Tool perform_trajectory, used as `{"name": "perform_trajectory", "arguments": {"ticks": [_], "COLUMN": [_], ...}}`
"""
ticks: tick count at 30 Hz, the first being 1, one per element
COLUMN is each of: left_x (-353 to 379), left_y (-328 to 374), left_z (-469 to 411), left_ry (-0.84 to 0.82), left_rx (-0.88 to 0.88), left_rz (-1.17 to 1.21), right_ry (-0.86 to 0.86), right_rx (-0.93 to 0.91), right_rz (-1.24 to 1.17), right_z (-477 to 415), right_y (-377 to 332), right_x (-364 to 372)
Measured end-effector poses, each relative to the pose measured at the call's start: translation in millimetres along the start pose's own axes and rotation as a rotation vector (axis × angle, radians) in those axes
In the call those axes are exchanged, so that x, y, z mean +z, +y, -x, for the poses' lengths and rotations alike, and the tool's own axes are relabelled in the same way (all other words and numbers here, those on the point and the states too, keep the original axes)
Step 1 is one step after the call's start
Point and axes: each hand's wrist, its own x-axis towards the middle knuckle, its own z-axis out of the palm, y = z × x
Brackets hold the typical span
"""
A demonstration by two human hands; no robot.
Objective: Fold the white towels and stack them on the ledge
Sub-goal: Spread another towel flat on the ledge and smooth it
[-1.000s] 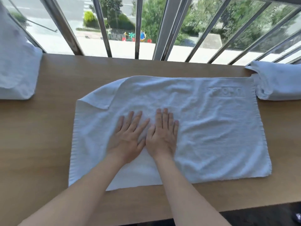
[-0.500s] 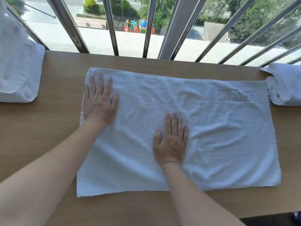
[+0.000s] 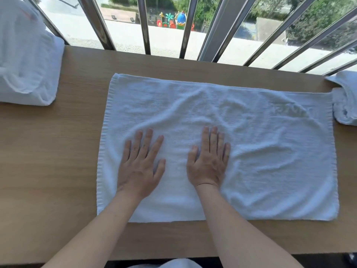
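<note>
Two flat palms press the spread towel [image 3: 260, 151], mid-ledge [image 3: 48, 161]. Left of it sits a folded stack [image 3: 29, 74]. Left hand [image 3: 142, 163] and right hand [image 3: 209, 163] have straight fingers, gripping nothing. Right of it is a bundle [image 3: 345, 101], cropped, maybe unfolded. Step: smoothing. Next: pinch one edge's corners and fold over.

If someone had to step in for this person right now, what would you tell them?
Left hand and right hand: both flat, fingers straight, pressing on the spread towel.
It lies open and wrinkled on the wooden ledge.
Towel pile at the left end; another bundle at the right end.
Done: towel spread. Left: smooth, fold, stack it.
</note>
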Motion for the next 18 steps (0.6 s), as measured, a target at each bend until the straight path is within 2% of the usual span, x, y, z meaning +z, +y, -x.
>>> {"name": "perform_trajectory", "arguments": {"ticks": [6, 10, 13, 15, 18], "left_x": [-8.5, -15.8, -7.5, 3.9, 20.4], "left_y": [-22.4, 18.8, 88.9, 118.9, 124.1], "left_z": [12.6, 8.9, -1.3, -1.3, 3.6], "left_ry": [-0.068, -0.066, -0.017, -0.063, -0.081], "left_rx": [-0.077, -0.191, -0.014, 0.063, 0.115], "left_rz": [-0.044, 0.101, 0.177, 0.173, 0.025], "right_ry": [-0.010, -0.065, 0.032, 0.082, -0.082], "right_rx": [-0.006, -0.010, -0.059, -0.058, -0.073], "right_rz": [-0.035, -0.134, -0.332, -0.292, -0.119], "right_z": [1.2, 3.8, 4.4, 5.1, 13.6], "right_y": [-0.7, -2.9, 5.1, 28.6, 85.1], "right_x": [-2.2, -11.0, -25.7, -33.6, -39.3]}}
